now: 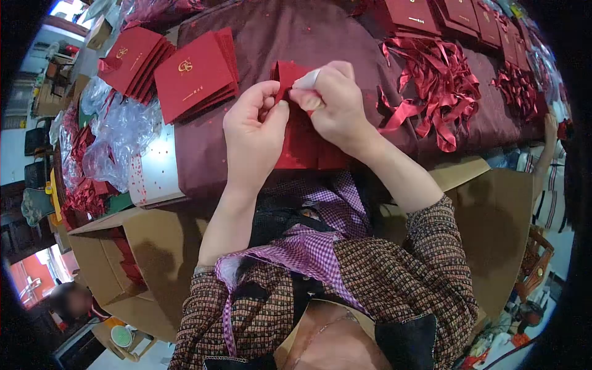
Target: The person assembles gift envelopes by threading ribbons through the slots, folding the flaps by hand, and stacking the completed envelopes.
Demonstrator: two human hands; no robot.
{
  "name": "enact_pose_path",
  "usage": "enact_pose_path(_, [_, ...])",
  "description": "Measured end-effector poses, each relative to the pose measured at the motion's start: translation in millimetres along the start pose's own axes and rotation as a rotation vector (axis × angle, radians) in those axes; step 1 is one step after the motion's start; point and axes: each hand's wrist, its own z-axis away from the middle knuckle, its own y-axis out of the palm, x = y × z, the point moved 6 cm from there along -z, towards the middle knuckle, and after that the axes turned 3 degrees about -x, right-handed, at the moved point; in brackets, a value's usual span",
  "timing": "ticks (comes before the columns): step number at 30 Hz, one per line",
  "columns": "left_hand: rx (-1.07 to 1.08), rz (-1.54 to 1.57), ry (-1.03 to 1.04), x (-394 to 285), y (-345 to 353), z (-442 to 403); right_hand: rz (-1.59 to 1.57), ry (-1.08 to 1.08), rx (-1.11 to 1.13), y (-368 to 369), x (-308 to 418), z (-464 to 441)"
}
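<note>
Both hands meet over a red paper bag (314,145) that lies on the dark cloth in front of me. My left hand (256,120) is closed, thumb and fingertips pinching at the bag's upper edge. My right hand (333,102) is closed too, its fingers curled beside the left fingertips, with something whitish around a finger. What the right fingers pinch is too small to make out. Left of the hands is a fanned stack of red bags (194,77) with gold print. A heap of loose red ribbons (438,86) lies to the right.
Another red bag stack (132,61) and clear plastic wrap (117,142) are at the left. More red bags (410,15) line the back right. Open cardboard boxes (148,265) (493,228) stand below the table edge. At the far right shows another person's arm (546,145).
</note>
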Motion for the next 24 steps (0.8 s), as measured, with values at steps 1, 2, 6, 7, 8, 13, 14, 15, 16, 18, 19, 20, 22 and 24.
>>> enact_pose_path(1, [0.0,-0.001,-0.002,-0.4,1.1,0.7,-0.277,0.406,0.066,4.0,-16.0,1.8])
enact_pose_path(2, [0.006,0.029,0.02,-2.9,3.2,1.7,-0.554,0.813,0.132,13.6,-27.4,13.1])
enact_pose_path(6, [0.015,0.047,0.045,-2.7,3.8,2.5,-0.228,0.405,0.043,3.4,-15.8,3.6])
enact_pose_path(7, [0.017,0.047,0.045,-3.1,3.2,2.1,-0.227,0.405,0.042,4.4,-18.6,4.7])
enact_pose_path(8, [0.044,0.032,0.04,-3.4,3.1,1.8,-0.171,0.318,0.027,3.1,-16.9,4.2])
enact_pose_path(13, [0.145,0.041,-0.011,-7.4,-2.0,-5.5,-0.259,0.397,0.183,-6.2,-22.5,1.0])
enact_pose_path(14, [0.147,-0.001,0.124,-6.4,-0.5,-6.9,-0.26,0.396,0.182,-7.4,-23.1,1.0])
enact_pose_path(15, [0.148,-0.043,0.259,-9.8,1.9,-7.3,-0.259,0.39,0.201,-7.3,-23.5,0.9])
enact_pose_path(16, [0.129,-0.143,0.342,-14.9,3.7,-7.8,-0.257,0.383,0.221,-7.1,-23.7,0.4])
enact_pose_path(18, [0.128,-0.176,0.355,-13.6,4.9,-8.2,-0.217,0.289,0.224,-8.9,-19.6,-3.5])
enact_pose_path(19, [0.129,-0.211,0.365,-12.3,5.2,-7.9,-0.179,0.199,0.227,-9.9,-14.8,-5.9])
enact_pose_path(20, [0.129,-0.212,0.364,-11.0,4.5,-8.0,-0.18,0.199,0.227,-10.9,-15.3,-7.1])
enact_pose_path(22, [0.119,-0.149,0.351,-7.7,1.9,-9.5,-0.145,0.115,0.324,-10.3,-11.5,-10.8])
enact_pose_path(24, [0.119,-0.107,0.354,-6.0,1.8,-9.4,-0.38,0.348,0.437,-10.9,-15.0,-15.3])
